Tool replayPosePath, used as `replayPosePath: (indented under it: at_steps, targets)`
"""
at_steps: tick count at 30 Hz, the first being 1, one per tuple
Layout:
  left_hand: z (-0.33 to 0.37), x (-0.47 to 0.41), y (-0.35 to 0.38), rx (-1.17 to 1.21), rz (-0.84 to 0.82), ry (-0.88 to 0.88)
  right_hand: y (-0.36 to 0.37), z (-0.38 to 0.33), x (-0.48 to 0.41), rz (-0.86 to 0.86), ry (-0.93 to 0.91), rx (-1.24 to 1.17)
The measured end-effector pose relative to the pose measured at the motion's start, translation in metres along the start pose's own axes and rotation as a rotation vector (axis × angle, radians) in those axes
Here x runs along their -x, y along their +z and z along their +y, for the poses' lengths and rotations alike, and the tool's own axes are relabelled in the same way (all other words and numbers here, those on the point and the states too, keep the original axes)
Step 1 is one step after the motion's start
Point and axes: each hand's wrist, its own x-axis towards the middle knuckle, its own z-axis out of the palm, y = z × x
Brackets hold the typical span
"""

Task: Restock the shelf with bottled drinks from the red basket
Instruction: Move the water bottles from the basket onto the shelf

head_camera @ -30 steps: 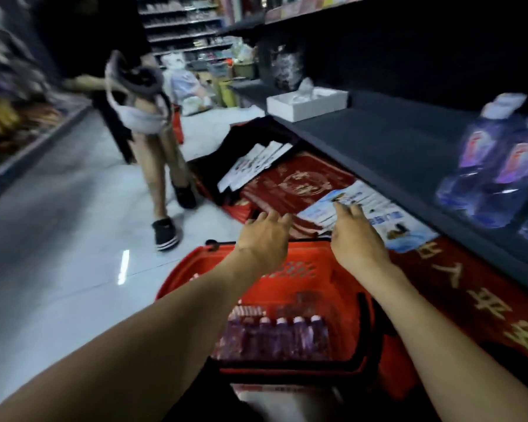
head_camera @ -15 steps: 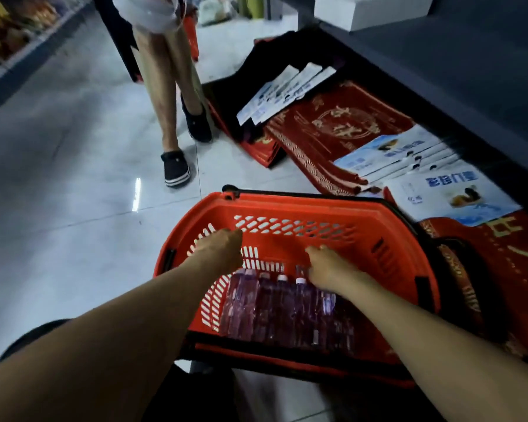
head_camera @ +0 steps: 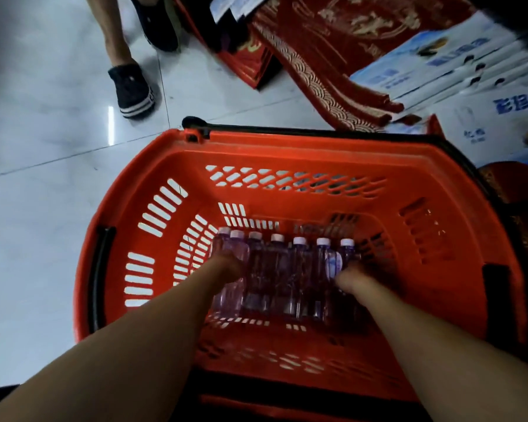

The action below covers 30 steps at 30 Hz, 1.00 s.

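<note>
Both hands are now working down inside the red basket [head_camera: 287, 153], having dropped from above its far rim a second ago to the floor of it. The left hand [head_camera: 227, 266] is resting on the two bottles [head_camera: 230, 263] at the left end of the row; the right hand [head_camera: 349, 277] is pressing on the bottle [head_camera: 345, 257] at the right end. The fingers are curling out of sight behind the knuckles, so whether either hand is actually closing round a bottle cannot be told. The hands are standing well apart, with the middle bottles of the row between them.

The stock is lying flat on the basket floor, about seven clear purple-tinted bottles side by side with white caps pointing to the far wall. The basket is sitting on the pale tiled floor [head_camera: 43, 178], beside red mats [head_camera: 333, 65] and white boxes [head_camera: 485, 117]. A bystander's shoe [head_camera: 133, 89] is showing at the upper left. The shelf itself is out of view.

Judgement: the reach is complete and the pickup is beginning, one end of the row per hand. Nothing is lifted yet, and a good deal of stock is waiting to be shelved
</note>
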Motion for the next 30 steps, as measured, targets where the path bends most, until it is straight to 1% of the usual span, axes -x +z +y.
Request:
replayPosePath:
  at_steps: [4, 5, 7, 9, 10, 12, 14, 17, 19, 21, 23, 25, 27, 28, 30]
  targets:
    - [-0.008, -0.021, 0.012, 0.024, 0.012, -0.007, -0.005, -0.01, 0.033, 0.012, 0.129, -0.14]
    - [-0.009, -0.022, 0.016, 0.008, 0.039, -0.001, -0.007, -0.009, 0.037, 0.0, 0.154, -0.197]
    - [-0.011, -0.02, 0.023, -0.047, 0.146, 0.017, -0.011, -0.009, 0.04, -0.031, 0.185, -0.276]
    - [-0.015, -0.019, 0.027, -0.09, 0.236, 0.042, -0.014, -0.006, 0.039, 0.019, 0.184, -0.305]
    - [-0.017, -0.021, 0.026, -0.069, 0.256, 0.043, -0.014, -0.005, 0.039, 0.057, 0.178, -0.322]
    - [-0.018, -0.026, 0.02, 0.034, 0.244, 0.003, -0.014, -0.002, 0.038, 0.081, 0.173, -0.353]
    - [-0.02, -0.031, 0.015, 0.207, 0.159, -0.038, -0.017, -0.001, 0.041, 0.034, 0.165, -0.411]
    - [-0.022, -0.031, 0.013, 0.586, -0.091, -0.026, -0.028, -0.004, 0.047, -0.024, 0.118, -0.527]
    - [-0.018, -0.03, 0.013, 0.715, -0.224, 0.013, -0.035, -0.014, 0.054, -0.092, 0.046, -0.564]
    - [-0.006, -0.024, 0.015, 0.764, -0.32, 0.102, -0.039, -0.03, 0.067, -0.219, 0.016, -0.561]
    - [0.006, -0.012, 0.012, 0.812, -0.363, 0.178, -0.042, -0.044, 0.082, -0.321, 0.002, -0.63]
    - [0.014, 0.004, 0.007, 0.824, -0.428, 0.255, -0.05, -0.055, 0.095, -0.341, -0.04, -0.703]
    - [0.021, 0.025, -0.002, 0.796, -0.469, 0.314, -0.064, -0.064, 0.108, -0.392, -0.131, -0.714]
    - [0.022, 0.032, -0.006, 0.78, -0.468, 0.338, -0.073, -0.068, 0.117, -0.412, -0.177, -0.713]
    - [0.028, 0.051, -0.015, 0.741, -0.443, 0.402, -0.091, -0.072, 0.138, -0.394, -0.222, -0.733]
